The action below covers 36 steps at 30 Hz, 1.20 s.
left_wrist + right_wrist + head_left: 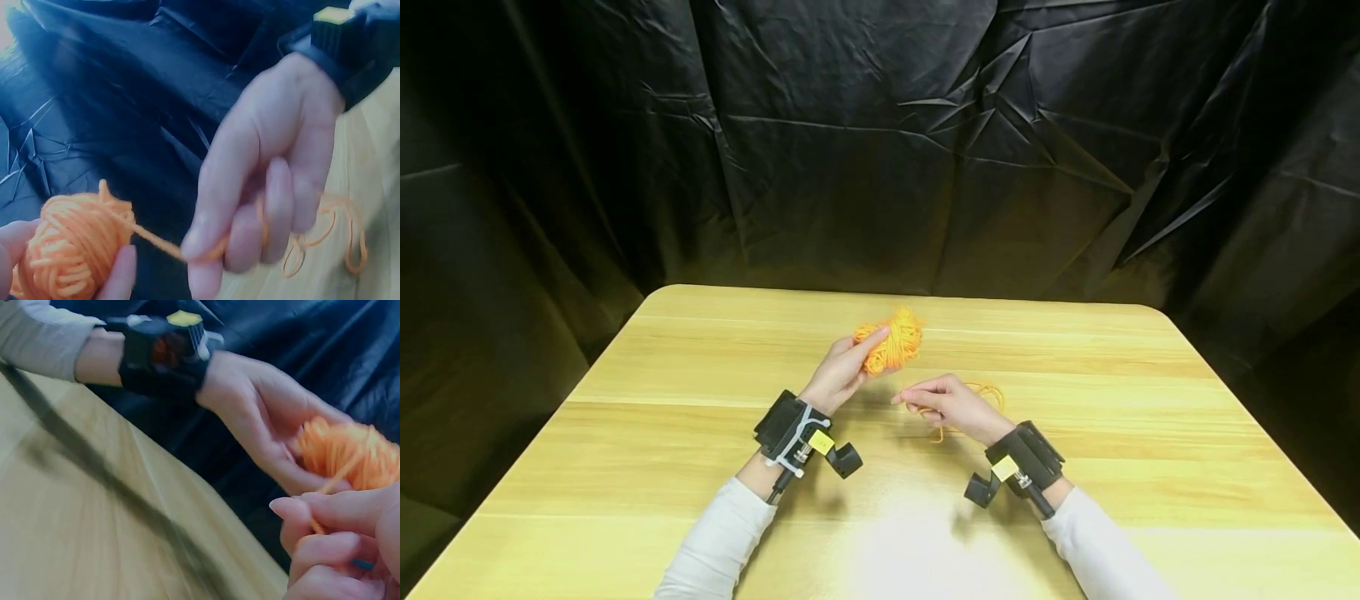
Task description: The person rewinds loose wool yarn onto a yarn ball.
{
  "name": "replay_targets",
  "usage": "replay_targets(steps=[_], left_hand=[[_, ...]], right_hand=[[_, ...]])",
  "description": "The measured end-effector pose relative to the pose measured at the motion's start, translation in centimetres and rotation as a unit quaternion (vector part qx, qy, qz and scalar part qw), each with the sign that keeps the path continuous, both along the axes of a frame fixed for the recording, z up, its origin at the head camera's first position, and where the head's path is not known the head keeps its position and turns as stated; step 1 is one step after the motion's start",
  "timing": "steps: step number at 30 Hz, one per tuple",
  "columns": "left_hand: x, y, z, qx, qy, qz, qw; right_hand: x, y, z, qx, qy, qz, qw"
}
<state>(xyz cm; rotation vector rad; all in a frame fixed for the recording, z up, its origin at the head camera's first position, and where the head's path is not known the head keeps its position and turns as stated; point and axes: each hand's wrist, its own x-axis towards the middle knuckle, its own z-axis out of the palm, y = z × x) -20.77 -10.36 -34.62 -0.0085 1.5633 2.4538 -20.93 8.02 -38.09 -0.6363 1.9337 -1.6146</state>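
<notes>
A ball of orange yarn point(901, 340) is held up off the table in my left hand point(844, 367), the thumb across its near side. In the left wrist view, wraps cross the yarn ball point(78, 247) in several directions, and a short strand runs from it to my right hand point(256, 169). The right hand point(951, 404) pinches that strand between thumb and forefinger, close to the ball. Past the pinch, the yarn passes among the curled fingers, and a loose tail point(991, 392) loops out behind the hand.
The wooden table point(625, 467) spreads under both hands, with a bright glare near its front. A black sheet point(850, 167) hangs behind the table's far edge. Each wrist wears a black strap with a small camera, the left camera point(844, 458) and the right camera point(981, 490).
</notes>
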Motion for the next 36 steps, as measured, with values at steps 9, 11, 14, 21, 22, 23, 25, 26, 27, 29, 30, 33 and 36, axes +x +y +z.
replay_targets(steps=[9, 11, 14, 21, 22, 23, 25, 26, 27, 29, 30, 33, 36], left_hand=[[0.5, -0.2, -0.2, -0.120, -0.011, -0.086, 0.9890], [0.5, -0.3, -0.3, -0.133, -0.004, -0.106, 0.9854], [0.4, -0.4, -0.3, -0.150, 0.007, -0.130, 0.9801], [0.4, -0.4, -0.5, -0.167, 0.028, -0.169, 0.9709], [0.4, -0.4, -0.5, -0.170, 0.028, -0.162, 0.9716], [0.3, -0.3, -0.5, -0.175, 0.029, -0.150, 0.9725], [0.3, -0.2, -0.5, -0.181, 0.028, -0.120, 0.9756], [0.2, -0.2, -0.5, -0.184, 0.028, -0.104, 0.9771], [0.2, -0.1, -0.6, -0.183, 0.030, -0.088, 0.9787], [0.1, -0.1, -0.6, -0.178, 0.032, -0.057, 0.9818], [0.0, -0.1, -0.6, -0.176, 0.032, -0.042, 0.9829], [-0.1, 0.1, -0.5, -0.179, 0.035, -0.001, 0.9831], [-0.1, 0.2, -0.3, -0.177, 0.035, 0.032, 0.9830]], right_hand=[[-2.2, 0.8, 0.1, -0.032, -0.048, -0.063, 0.996], [-2.6, 1.1, 0.7, -0.043, -0.063, -0.081, 0.994], [-3.1, 1.3, 1.9, -0.040, -0.055, -0.094, 0.993], [-3.6, 1.3, 5.3, 0.010, 0.033, -0.080, 0.996], [-3.5, 1.3, 5.8, 0.018, 0.050, -0.074, 0.996], [-3.4, 1.3, 6.3, 0.028, 0.065, -0.071, 0.995], [-3.0, 1.4, 7.2, 0.044, 0.090, -0.073, 0.992], [-2.8, 1.4, 7.7, 0.049, 0.099, -0.075, 0.991], [-2.5, 1.3, 8.1, 0.053, 0.107, -0.078, 0.990], [-1.9, 1.2, 8.7, 0.057, 0.118, -0.093, 0.987], [-1.5, 1.0, 8.9, 0.057, 0.126, -0.099, 0.985], [-0.5, 0.5, 9.0, 0.060, 0.153, -0.120, 0.979], [0.5, 0.0, 8.5, 0.063, 0.169, -0.123, 0.976]])
